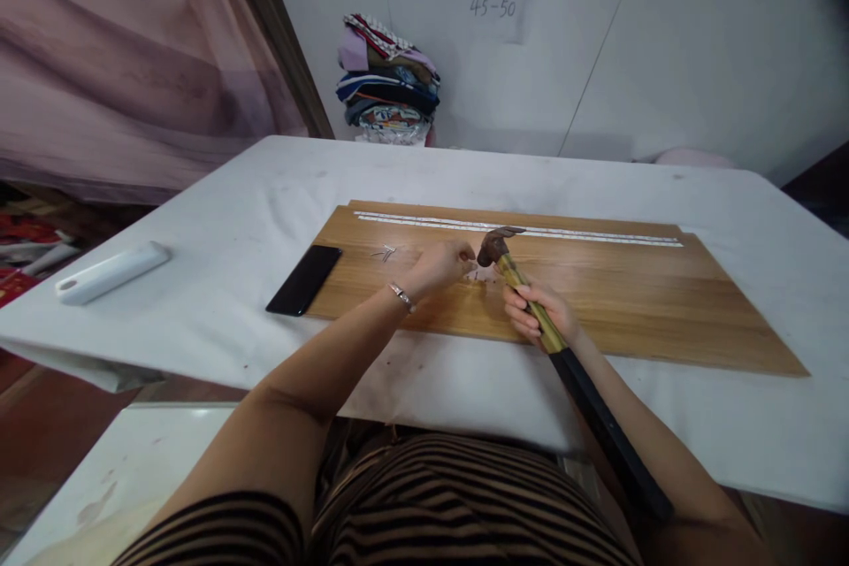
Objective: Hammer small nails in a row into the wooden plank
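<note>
One claw hammer (pixel 578 376), wood-grained board (pixel 637 283)

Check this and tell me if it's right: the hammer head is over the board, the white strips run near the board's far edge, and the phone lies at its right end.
Not quite: the head view shows the phone at the board's left end. The hammer head and white strips are as you said.

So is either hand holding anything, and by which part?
The right hand holds the hammer by the yellow part of its handle, near the head. Whether the left hand holds anything cannot be told.
</note>
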A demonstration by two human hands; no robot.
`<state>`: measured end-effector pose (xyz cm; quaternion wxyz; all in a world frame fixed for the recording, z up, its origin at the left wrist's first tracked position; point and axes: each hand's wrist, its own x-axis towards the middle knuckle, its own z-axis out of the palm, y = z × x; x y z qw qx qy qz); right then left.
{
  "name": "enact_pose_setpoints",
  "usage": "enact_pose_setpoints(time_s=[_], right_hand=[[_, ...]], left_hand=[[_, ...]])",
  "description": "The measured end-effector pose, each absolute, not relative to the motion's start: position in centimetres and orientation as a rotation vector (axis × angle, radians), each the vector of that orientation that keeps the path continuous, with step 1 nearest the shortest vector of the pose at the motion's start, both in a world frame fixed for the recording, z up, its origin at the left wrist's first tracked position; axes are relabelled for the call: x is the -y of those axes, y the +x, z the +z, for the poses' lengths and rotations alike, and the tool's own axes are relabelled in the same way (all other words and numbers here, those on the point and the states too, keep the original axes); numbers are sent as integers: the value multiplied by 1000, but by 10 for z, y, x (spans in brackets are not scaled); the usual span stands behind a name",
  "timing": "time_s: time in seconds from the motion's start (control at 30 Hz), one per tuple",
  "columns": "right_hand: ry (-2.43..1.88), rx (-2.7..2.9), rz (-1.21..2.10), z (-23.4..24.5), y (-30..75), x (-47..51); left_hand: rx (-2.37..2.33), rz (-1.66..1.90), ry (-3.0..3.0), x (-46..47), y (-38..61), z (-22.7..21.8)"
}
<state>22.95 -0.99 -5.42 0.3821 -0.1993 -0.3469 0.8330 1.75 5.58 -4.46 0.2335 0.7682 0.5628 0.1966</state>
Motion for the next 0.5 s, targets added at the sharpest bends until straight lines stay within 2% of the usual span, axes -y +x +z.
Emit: enact_pose_setpoints(time_s=[0.33, 0.5], right_hand=[[-530, 876, 2124, -53, 227, 12], [-544, 883, 2130, -53, 226, 14]], left_hand=[[-1513, 618, 2225, -41, 32, -63], [-1502, 776, 2121, -45, 32, -83]])
